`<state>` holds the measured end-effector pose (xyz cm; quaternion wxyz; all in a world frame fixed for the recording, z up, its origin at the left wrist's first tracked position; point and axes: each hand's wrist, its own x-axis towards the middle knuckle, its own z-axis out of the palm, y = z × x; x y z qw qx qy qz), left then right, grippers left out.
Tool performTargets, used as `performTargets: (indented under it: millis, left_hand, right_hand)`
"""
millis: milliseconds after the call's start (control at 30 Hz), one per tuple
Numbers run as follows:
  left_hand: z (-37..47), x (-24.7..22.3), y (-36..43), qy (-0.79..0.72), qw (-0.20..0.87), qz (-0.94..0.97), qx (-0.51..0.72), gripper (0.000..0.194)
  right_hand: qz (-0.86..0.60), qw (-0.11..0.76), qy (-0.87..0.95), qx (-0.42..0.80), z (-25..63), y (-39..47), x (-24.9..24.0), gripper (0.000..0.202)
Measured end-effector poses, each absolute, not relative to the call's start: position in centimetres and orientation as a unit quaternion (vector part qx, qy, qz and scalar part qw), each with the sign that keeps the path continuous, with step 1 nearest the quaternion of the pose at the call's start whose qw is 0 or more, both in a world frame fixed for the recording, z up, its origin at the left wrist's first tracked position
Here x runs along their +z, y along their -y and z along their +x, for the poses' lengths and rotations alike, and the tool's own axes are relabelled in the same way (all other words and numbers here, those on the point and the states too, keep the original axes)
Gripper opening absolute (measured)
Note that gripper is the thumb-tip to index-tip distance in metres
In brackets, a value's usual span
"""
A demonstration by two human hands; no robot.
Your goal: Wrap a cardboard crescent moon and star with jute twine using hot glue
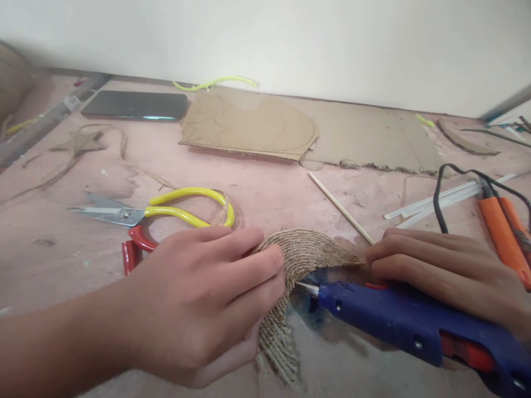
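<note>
My left hand (215, 298) presses on a curved crescent (309, 249) covered in rows of brown twine, its fingers closed over the left side. Part of the crescent is hidden under that hand. At the right, my right hand (443, 268) is curled around a blue hot glue gun (373, 318), partly hiding its grip and red trigger. The metal nozzle points left and meets the crescent's inner edge. The crescent's right tip lies close to the right fingers. Beyond my left hand, scissors (124, 214) with yellow and red handles lie with blades apart.
Cardboard (249, 124) with pencilled outlines lies at the back beside a phone (135, 105). A thin stick (340, 206), clear glue sticks (431, 200) and an orange-handled tool (504, 237) with a black cord sit to the right. A cardboard star (78, 142) with twine is left.
</note>
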<state>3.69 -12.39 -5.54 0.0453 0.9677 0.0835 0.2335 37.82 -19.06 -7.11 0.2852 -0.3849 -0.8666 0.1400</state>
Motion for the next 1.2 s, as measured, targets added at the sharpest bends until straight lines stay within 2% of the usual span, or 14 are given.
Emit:
performTargets:
  millis: [267,600,767,933,1200]
  left_hand:
    - [3.72,-5.39,12.62,-0.093,0.044,0.968,0.228,0.02]
    - [3.8,-5.08,12.63,-0.105,0.046,0.97,0.214,0.01]
    - [4.11,-5.42,12.3,-0.11,0.045,0.969,0.217,0.012]
    - [3.96,-5.32,12.51,-0.102,0.043,0.968,0.225,0.009]
    - [3.76,-5.54,12.41,-0.092,0.022,0.967,0.237,0.007]
  right_hand:
    - [-0.366,0.263,0.886,0.113,37.96,19.05,-6.94,0.015]
    - [-0.36,0.268,0.887,0.109,37.43,18.91,-6.92,0.013]
    - [-0.359,0.26,0.891,0.102,37.69,18.9,-7.03,0.02]
    - [-0.365,0.262,0.888,0.102,37.91,18.84,-6.94,0.012]
    - [-0.385,0.261,0.879,0.099,37.33,19.05,-6.67,0.024]
